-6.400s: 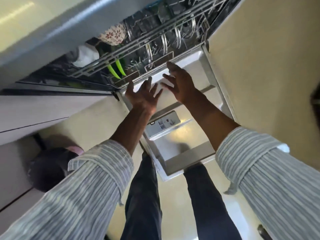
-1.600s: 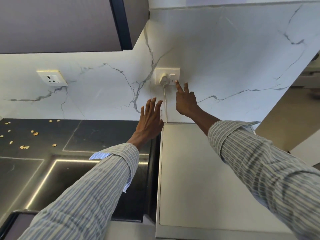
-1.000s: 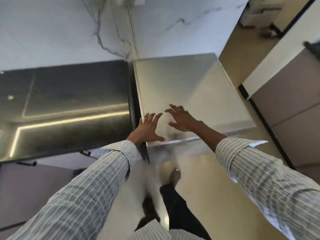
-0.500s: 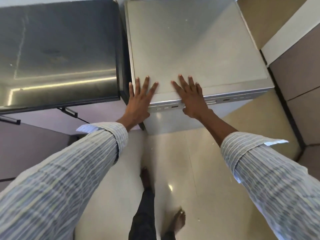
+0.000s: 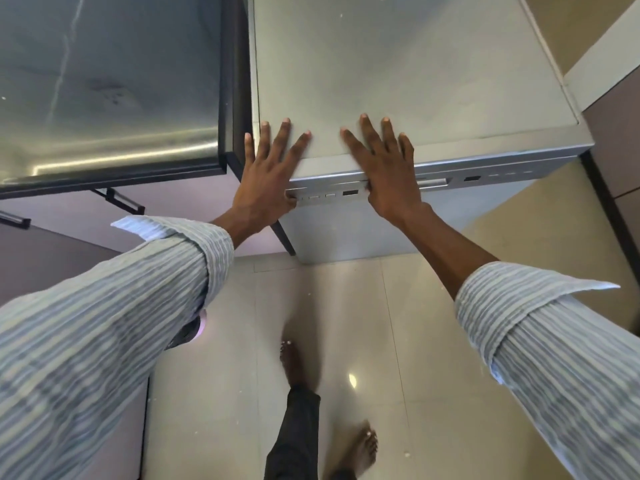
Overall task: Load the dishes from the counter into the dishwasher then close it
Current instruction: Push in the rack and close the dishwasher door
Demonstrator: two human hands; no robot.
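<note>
The grey dishwasher (image 5: 408,74) stands below me with its door shut; its control strip (image 5: 329,195) with small buttons faces me along the top front edge. My left hand (image 5: 266,171) lies flat with fingers spread over the front left corner of its top. My right hand (image 5: 384,164) lies flat with fingers spread on the top near the middle of the front edge, its heel over the control strip. Neither hand holds anything. No dishes are in view.
A dark glossy counter (image 5: 104,81) adjoins the dishwasher on the left, with cabinet handles (image 5: 119,200) below its edge. My bare feet (image 5: 298,362) stand on the beige tiled floor (image 5: 398,341). A wall and dark panel (image 5: 613,140) rise at right.
Seconds ago my hands were at the open dishwasher door, then at the wall socket. Since half a second ago both hands stay flat on the closed dishwasher's front edge; the view has shifted slightly.
</note>
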